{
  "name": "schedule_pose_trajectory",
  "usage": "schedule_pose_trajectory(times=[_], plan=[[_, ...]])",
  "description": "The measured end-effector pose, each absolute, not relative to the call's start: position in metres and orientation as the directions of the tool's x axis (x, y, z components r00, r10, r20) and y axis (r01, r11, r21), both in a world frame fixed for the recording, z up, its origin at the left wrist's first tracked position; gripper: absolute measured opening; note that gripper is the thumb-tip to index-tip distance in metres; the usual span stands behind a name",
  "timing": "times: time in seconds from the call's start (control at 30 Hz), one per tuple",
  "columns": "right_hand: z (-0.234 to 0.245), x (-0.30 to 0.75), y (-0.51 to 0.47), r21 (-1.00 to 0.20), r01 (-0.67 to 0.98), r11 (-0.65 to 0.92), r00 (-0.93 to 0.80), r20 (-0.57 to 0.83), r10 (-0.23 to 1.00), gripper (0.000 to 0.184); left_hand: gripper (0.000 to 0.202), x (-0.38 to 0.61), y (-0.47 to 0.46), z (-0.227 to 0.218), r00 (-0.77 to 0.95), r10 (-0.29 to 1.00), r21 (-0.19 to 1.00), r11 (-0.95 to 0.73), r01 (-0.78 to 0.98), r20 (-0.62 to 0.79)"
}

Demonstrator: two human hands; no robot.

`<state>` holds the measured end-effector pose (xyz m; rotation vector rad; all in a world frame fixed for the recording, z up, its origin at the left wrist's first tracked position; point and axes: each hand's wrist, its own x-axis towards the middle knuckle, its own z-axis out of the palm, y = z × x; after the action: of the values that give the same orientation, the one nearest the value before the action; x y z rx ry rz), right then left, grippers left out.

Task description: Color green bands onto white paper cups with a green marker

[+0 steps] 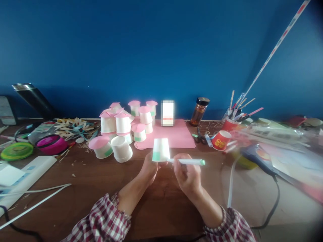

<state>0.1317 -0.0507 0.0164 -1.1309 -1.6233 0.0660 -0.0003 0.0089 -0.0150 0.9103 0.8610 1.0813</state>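
Observation:
My left hand grips a white paper cup held upside down, with a green patch low on its side. My right hand is closed round a white marker with a green end, whose tip touches the cup's lower edge. Both hands are raised above a brown wooden table. Just behind them lies a pink sheet of paper.
A pile of white cups with pink tops stands at the back left. A pink bowl and green lid lie far left. A red cup, a jar, a pen holder and cables sit right.

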Motion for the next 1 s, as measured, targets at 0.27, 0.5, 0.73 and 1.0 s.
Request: schedule_pose_trajectory(times=[0.27,0.5,0.73,1.0], plan=[[0.0150,0.1320,-0.0503,-0.610,0.599,0.518,0.116,0.707,0.698,0.007,0.014,-0.0002,0.0087,-0.0140,0.277,0.952,0.922,0.220,-0.318,-0.131],[0.0135,0.1316,-0.0503,-0.632,0.578,0.516,0.121,0.692,0.712,0.007,0.012,0.0003,0.0068,-0.0123,0.261,0.955,0.906,0.230,-0.355,-0.140],[0.0125,0.1327,-0.0498,-0.635,0.571,0.520,0.120,0.692,0.712,0.007,0.016,0.0046,0.0056,-0.0119,0.256,0.943,0.839,0.310,-0.448,-0.211],[0.0146,0.1322,-0.0503,-0.660,0.549,0.513,0.165,0.687,0.707,0.006,0.010,0.0048,0.0024,-0.0090,0.311,0.924,0.809,0.352,-0.471,-0.220]])
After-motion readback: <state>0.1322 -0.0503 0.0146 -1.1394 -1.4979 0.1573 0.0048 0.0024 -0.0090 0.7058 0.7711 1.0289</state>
